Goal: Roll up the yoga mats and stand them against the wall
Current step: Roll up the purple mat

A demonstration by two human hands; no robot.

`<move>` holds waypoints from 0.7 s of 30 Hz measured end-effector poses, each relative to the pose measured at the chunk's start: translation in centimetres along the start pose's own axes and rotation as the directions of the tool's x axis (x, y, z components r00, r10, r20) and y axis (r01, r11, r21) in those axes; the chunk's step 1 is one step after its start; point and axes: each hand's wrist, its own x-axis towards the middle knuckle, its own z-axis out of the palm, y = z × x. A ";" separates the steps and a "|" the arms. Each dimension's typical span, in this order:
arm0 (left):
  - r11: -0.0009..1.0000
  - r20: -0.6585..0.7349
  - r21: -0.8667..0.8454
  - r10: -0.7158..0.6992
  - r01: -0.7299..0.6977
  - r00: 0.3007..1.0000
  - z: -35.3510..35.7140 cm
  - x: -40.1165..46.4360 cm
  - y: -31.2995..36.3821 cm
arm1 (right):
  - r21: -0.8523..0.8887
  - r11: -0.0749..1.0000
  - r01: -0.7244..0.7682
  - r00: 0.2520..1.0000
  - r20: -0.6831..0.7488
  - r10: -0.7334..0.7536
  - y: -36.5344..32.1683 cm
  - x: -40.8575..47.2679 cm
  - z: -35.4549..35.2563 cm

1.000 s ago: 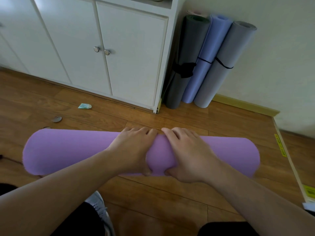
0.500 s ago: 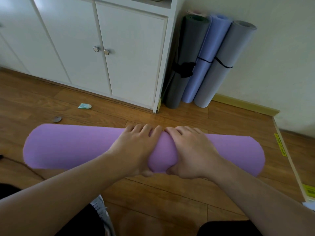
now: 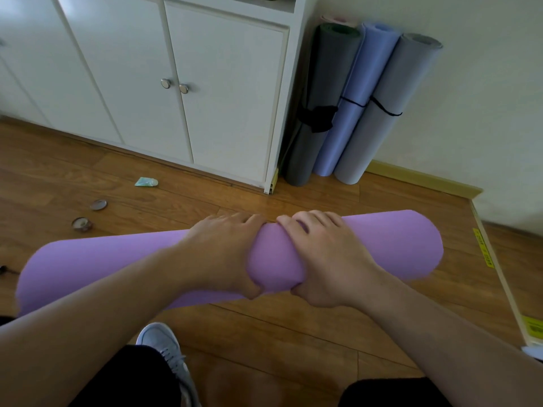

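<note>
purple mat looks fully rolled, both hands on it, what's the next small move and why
Probably tip the purple mat upright: both the left hand and right hand grip its middle, no flat mat shows ahead, and three rolled mats already lean at the wall.

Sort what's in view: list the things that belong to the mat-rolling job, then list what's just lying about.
Part of the job:
- purple mat, rolled, gripped by left hand and right hand
- dark grey mat, blue mat and light grey mat, already leaning in the corner

Lying about:
- greenish wrapper
- two round lids
- white cabinet
</note>
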 end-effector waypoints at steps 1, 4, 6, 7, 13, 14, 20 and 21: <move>0.997 -0.026 0.067 0.029 -0.028 0.999 0.5 -0.1 0.3 | 0.034 0.999 -0.014 1.000 0.019 0.014 0.1 0.0 0.0; 0.971 -0.100 0.226 0.101 -0.077 0.990 2.0 -0.3 1.5 | 0.147 0.986 -0.076 0.993 0.097 0.063 0.1 -0.1 -0.2; 0.961 -0.113 0.260 0.132 -0.099 0.985 2.8 0.1 2.0 | 0.181 0.978 -0.108 0.987 0.141 0.082 0.1 -0.1 -0.3; 0.960 -0.111 0.260 0.135 -0.102 0.985 2.9 0.3 1.9 | 0.181 0.977 -0.113 0.985 0.146 0.086 0.1 -0.1 -0.3; 1.000 0.006 -0.011 0.024 -0.024 1.000 0.2 1.2 -0.5 | -0.043 0.999 -0.022 0.996 0.082 0.026 -0.3 -0.8 -1.1; 0.999 0.040 -0.052 0.007 -0.004 0.999 -0.2 1.2 -0.8 | -0.066 0.998 -0.012 0.997 0.071 0.017 -0.3 -0.7 -0.9; 0.997 -0.014 0.045 0.057 -0.056 0.998 0.7 0.5 0.3 | 0.040 0.999 -0.028 0.998 0.054 0.026 0.3 -0.1 -0.6; 0.992 -0.031 0.100 0.081 -0.078 0.996 1.3 0.4 0.7 | 0.074 0.996 -0.044 0.997 0.074 0.038 0.3 -0.1 -0.7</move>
